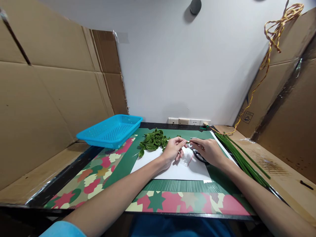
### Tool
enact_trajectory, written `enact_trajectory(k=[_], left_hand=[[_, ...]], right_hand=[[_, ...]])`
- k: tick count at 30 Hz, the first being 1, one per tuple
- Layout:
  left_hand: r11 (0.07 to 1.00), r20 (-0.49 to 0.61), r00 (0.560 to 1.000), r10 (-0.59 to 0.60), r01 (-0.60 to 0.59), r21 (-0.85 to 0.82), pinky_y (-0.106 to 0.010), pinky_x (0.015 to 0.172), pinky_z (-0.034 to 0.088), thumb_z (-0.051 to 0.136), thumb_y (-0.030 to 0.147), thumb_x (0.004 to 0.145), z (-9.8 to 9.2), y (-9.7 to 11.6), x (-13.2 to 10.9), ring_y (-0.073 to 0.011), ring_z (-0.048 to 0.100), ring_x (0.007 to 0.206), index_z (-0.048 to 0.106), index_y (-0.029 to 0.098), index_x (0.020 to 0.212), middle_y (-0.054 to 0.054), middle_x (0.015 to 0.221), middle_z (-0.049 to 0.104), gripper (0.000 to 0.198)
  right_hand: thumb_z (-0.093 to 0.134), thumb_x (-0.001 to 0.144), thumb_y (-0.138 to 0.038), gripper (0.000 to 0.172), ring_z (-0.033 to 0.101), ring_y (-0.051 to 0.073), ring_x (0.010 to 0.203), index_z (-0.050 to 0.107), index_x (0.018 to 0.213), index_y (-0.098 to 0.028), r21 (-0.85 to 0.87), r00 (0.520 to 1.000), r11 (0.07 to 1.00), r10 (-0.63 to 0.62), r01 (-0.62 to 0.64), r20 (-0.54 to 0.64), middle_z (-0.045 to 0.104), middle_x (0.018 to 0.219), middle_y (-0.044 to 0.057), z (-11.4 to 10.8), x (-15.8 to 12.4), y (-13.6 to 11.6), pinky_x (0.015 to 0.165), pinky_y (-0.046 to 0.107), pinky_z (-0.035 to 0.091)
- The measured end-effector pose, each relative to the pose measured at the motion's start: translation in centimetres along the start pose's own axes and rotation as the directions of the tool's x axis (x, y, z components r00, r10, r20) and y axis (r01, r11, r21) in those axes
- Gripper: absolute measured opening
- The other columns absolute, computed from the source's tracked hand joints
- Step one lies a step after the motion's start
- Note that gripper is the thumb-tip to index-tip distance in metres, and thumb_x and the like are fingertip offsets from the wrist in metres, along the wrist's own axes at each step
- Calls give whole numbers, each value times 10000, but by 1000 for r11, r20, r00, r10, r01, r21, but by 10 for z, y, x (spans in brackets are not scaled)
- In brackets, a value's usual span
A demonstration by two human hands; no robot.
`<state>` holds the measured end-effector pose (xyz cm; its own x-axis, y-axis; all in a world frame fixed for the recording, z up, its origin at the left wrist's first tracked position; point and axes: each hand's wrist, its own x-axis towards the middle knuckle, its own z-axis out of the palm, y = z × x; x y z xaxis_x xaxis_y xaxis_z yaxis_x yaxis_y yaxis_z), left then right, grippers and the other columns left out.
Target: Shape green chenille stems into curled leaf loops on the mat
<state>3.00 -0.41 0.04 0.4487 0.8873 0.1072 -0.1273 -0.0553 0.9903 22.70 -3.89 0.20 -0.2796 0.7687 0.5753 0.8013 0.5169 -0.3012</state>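
Note:
My left hand (174, 149) and my right hand (208, 150) meet over a white sheet (170, 169) on the table, fingertips pinched together on a small thin green piece that I can barely make out. Black-handled scissors (199, 156) lie under my right hand. A small clear plastic bag (185, 160) with a red line rests on the sheet between the hands. A pile of curled green leaf shapes (154, 140) lies just left of my left hand.
A blue perforated basket (111, 131) stands at the left on a camouflage-pattern mat (96, 176). A bundle of long green stems (243, 161) lies along the right. Cardboard walls flank both sides; a yellow cord (271, 42) hangs at the right. Wall sockets (189, 121) sit behind.

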Motion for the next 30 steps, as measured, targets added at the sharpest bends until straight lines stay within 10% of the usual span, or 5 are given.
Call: enact_trajectory(k=[30], left_hand=[[997,105,993,-55,50,54,-181,319,234,731,655,778,-5,1,-3,-31,424,345,679,117,768,13,628,579,540]], right_hand=[[619,956,-460,263,501,139,466,638,828,-230,154,997,988,1,11,-78,634,576,-10,4,2,-7,491,249,313]])
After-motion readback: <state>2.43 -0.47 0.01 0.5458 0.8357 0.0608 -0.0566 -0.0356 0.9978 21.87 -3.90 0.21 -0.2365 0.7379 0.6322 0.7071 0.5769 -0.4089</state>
